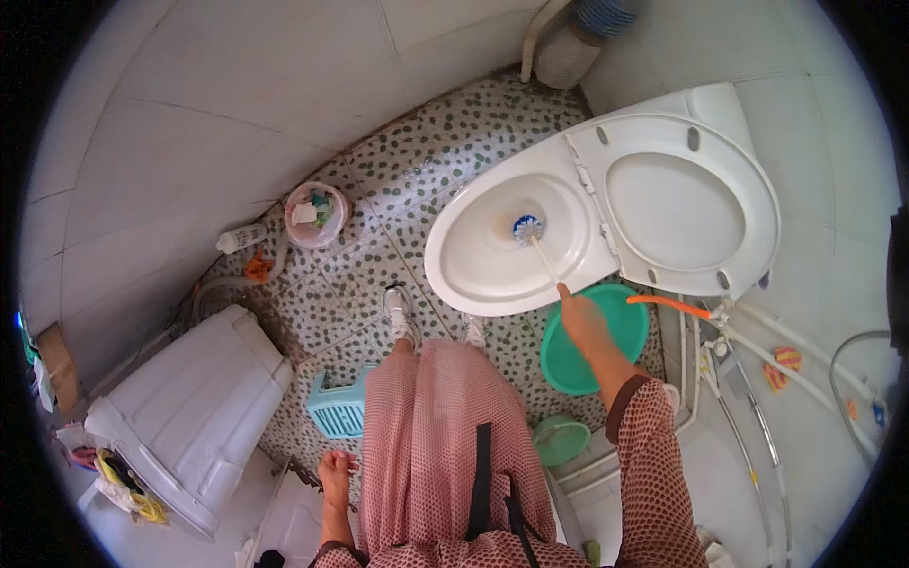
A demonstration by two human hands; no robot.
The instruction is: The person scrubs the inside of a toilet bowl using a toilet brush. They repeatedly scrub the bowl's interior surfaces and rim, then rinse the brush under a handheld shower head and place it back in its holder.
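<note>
My right hand [582, 319] grips the white handle of a toilet brush [529, 231]. The brush's blue and white bristle head rests inside the bowl of a white toilet [454, 284], near the drain. Behind the bowl, the toilet seat [614, 206] is raised, leaning towards the tank. My left hand [336, 465] hangs low beside my pink patterned skirt, fingers loosely curled and holding nothing I can see. A light blue plastic stool [337, 408] is the nearest thing to it.
Under my right arm sits a green basin [596, 376], with a smaller green basin [561, 440] nearer me. A lined waste bin [344, 216] and a white bottle [243, 238] stand by the left wall. An orange hose [667, 304] juts from pipes; a large white tub [192, 405] is left.
</note>
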